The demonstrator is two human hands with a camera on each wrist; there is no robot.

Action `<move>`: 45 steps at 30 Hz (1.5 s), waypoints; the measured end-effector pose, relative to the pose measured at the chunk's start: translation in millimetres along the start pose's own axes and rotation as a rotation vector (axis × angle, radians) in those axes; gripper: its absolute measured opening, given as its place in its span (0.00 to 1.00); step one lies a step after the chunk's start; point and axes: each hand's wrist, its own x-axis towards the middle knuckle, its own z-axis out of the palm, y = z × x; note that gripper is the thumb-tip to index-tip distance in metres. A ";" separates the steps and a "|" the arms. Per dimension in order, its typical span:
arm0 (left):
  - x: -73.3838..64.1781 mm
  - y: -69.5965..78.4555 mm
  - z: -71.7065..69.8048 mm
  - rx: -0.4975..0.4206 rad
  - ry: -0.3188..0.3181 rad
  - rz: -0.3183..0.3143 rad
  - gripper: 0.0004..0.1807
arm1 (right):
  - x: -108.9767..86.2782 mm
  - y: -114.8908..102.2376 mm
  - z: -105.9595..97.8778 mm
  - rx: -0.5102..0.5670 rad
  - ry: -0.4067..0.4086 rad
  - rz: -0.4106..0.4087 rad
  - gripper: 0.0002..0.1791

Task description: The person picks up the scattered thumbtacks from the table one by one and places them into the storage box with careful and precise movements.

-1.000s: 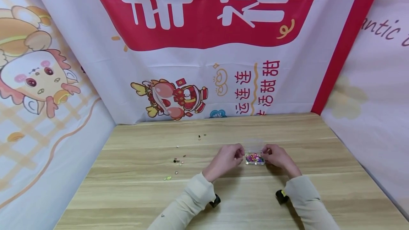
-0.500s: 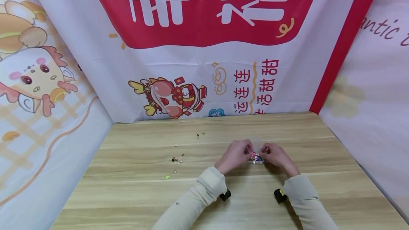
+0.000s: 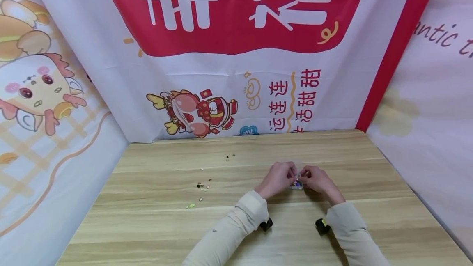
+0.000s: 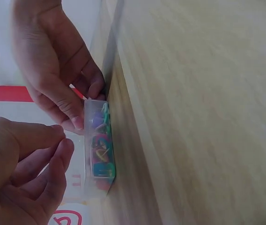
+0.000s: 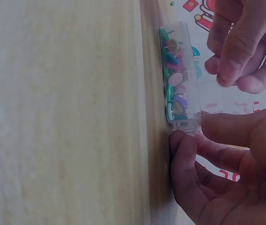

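A small clear plastic box (image 3: 297, 186) sits on the wooden table with its see-through lid (image 5: 223, 96) raised. Colourful thumbtacks (image 5: 175, 78) fill it, their round heads and metal points visible through the wall. My right hand (image 3: 318, 180) grips the box's right end between thumb and fingers. Above the box's opening is my left hand (image 3: 278, 179), its thumb and index fingertips brought close together. In the left wrist view those fingertips (image 4: 63, 145) are right by the rim; I cannot tell whether something tiny is between them.
Several tiny loose pieces lie to the left: a dark and pale cluster (image 3: 202, 186), yellow-green ones (image 3: 191, 205) and a few farther back (image 3: 227, 157). Printed cloth walls (image 3: 236, 93) stand behind and beside the table (image 3: 148, 225). A black device sits under each cuff.
My left hand has moved right, from beside the box to over it, its fingertips closing in near the right hand. The right hand has stayed at the box's end.
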 end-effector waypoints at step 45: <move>-196.1 -80.5 -140.8 0.221 0.074 -0.336 0.11 | -2.4 -2.9 0.8 0.005 -0.014 0.015 0.08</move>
